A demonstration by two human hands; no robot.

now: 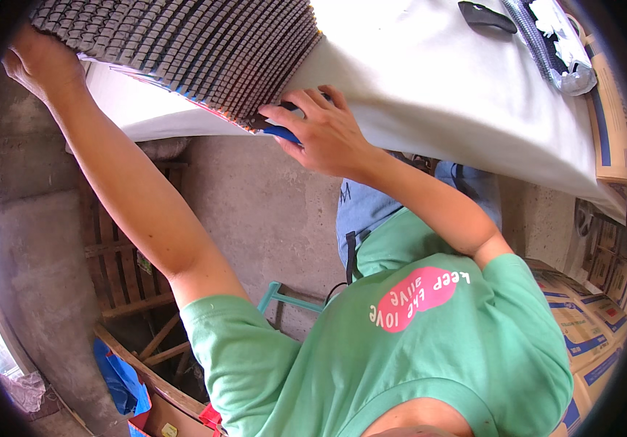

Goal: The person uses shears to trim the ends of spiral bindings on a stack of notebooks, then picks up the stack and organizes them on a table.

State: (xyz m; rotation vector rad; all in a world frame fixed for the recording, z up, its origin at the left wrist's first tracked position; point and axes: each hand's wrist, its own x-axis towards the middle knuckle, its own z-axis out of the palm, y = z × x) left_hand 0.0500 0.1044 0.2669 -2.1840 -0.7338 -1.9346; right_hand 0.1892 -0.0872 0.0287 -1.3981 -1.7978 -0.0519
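Observation:
A dark grey mat [190, 51] covered in rows of small raised blocks lies over the table's edge at the upper left. A thin colourful layer shows beneath its near edge. My left hand [48, 62] is at the mat's left end; its fingers are mostly hidden at the picture's dark rim. At the mat's near right corner, my right hand [328, 135] is closed around a blue-and-black tool [282, 134], with fingers bent and thumb below. The tool's kind is hard to make out, as the fingers cover much of it.
White cloth [401, 80] covers the table. At the far right are a black curved object [487, 17], a grey mesh item with clear plastic [546, 44] and a cardboard box [612, 116]. Below stand a green stool [292, 300], a wooden pallet [109, 255] and stacked cartons [583, 328].

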